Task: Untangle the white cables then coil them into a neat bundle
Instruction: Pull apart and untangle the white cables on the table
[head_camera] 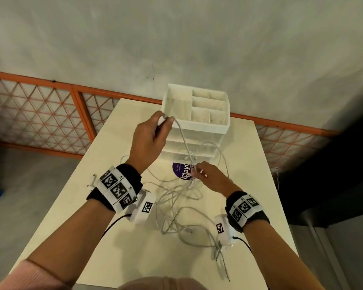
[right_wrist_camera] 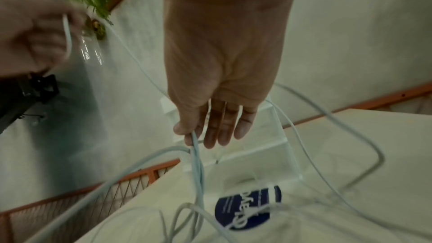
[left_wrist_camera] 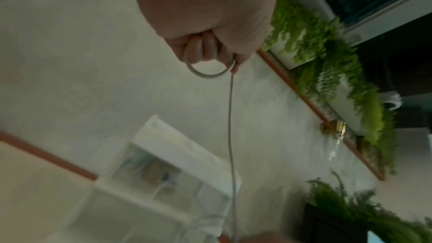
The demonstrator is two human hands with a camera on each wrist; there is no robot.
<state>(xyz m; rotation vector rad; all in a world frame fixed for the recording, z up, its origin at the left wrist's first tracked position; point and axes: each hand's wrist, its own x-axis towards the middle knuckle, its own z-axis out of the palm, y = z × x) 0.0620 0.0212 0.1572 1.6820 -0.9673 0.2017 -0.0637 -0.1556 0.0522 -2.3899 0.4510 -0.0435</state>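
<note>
Across the cream table (head_camera: 260, 164) we are drawing one strand from the white cables (head_camera: 176, 197): left hand (head_camera: 150, 139) fisted on it, right hand (head_camera: 210, 176) pinching strands. Pulling harder is probably risking tightened knots, or loops snagging the white organizer (head_camera: 208, 124).

The scene is seen from above by the head camera, facing down at the table (head_camera: 249, 185). Each wrist camera is placed close behind its palm. The white organizer (head_camera: 197, 114) is shared by all views.
</note>
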